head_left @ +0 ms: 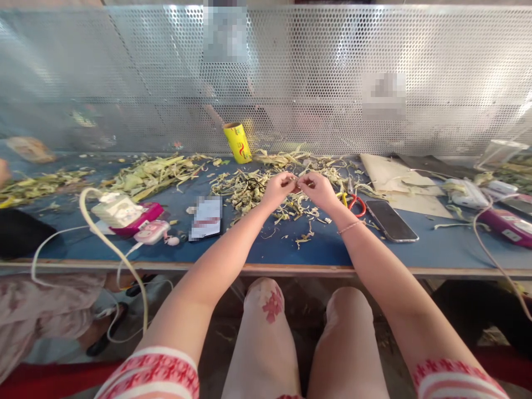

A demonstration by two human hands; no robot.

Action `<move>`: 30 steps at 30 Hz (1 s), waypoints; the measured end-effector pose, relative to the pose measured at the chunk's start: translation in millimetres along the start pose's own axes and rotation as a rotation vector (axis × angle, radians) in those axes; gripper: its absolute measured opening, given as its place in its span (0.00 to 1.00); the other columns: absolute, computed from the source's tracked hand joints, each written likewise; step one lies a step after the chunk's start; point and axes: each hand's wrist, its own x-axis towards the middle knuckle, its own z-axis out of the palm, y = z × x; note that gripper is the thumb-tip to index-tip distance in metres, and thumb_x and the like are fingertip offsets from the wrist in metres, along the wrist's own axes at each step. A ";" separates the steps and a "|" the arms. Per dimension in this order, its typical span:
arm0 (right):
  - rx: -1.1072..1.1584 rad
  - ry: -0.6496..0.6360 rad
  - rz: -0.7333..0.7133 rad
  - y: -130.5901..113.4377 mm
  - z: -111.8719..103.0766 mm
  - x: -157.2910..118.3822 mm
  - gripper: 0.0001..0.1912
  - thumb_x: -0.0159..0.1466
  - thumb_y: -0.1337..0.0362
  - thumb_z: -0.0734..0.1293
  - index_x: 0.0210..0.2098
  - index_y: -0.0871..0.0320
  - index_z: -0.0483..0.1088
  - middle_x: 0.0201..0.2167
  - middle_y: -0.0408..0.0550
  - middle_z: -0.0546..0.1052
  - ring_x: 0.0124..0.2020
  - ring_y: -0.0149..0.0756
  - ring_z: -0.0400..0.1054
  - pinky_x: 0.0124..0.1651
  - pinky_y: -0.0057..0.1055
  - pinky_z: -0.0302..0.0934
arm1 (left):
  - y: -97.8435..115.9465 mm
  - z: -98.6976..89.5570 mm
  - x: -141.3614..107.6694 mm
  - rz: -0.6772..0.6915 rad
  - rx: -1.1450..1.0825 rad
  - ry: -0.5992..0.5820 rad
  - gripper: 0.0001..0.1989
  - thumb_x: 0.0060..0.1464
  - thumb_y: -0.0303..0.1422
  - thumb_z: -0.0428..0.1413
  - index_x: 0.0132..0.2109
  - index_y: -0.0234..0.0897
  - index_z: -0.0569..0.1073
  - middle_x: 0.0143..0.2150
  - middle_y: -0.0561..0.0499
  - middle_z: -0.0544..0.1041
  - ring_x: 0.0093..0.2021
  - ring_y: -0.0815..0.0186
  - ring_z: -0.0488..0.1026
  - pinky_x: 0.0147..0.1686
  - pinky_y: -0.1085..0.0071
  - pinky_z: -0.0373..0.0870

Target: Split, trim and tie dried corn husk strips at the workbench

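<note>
My left hand (277, 189) and my right hand (316, 187) meet fingertip to fingertip above the blue table. Both are closed in a pinch on something small that I cannot make out. Under and around them lies a loose heap of dried, pale green plant pieces (236, 191), with leaf strips and curled bits. Red-handled scissors (356, 205) rest just right of my right hand, partly hidden by my wrist. A phone with a dark screen (392, 220) lies beyond them. Left of my left forearm, another phone with a lit screen (206, 217) is propped up.
A perforated metal screen (266, 83) closes off the back. A yellow tube (238, 143) stands before it. More leaf strips (153, 174) lie left. Power strips with cables (135, 216) stand at left; a white plug block (465, 192) is at right, near cardboard sheets (393, 174).
</note>
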 end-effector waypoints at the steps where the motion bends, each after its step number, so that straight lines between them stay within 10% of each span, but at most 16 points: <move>1: -0.001 0.001 0.001 0.1 -0.6 0.2 0.02 0.55 0.68 0.65 0.28 0.58 0.70 0.29 0.45 0.73 0.31 0.32 0.66 0.35 0.31 0.63 | 0.0 0.2 -0.2 0.010 0.015 0.003 0.04 0.48 0.26 0.56 0.35 0.33 0.71 0.24 0.54 0.76 0.26 0.70 0.75 0.32 0.73 0.73; 30: -0.161 -0.001 -0.178 0.6 0.0 -1.5 0.05 0.60 0.71 0.60 0.29 0.55 0.61 0.32 0.48 0.69 0.37 0.37 0.63 0.43 0.34 0.60 | 0.4 2.4 -1.2 0.036 0.011 -0.008 0.09 0.50 0.35 0.59 0.35 0.34 0.70 0.26 0.52 0.77 0.29 0.67 0.76 0.36 0.69 0.74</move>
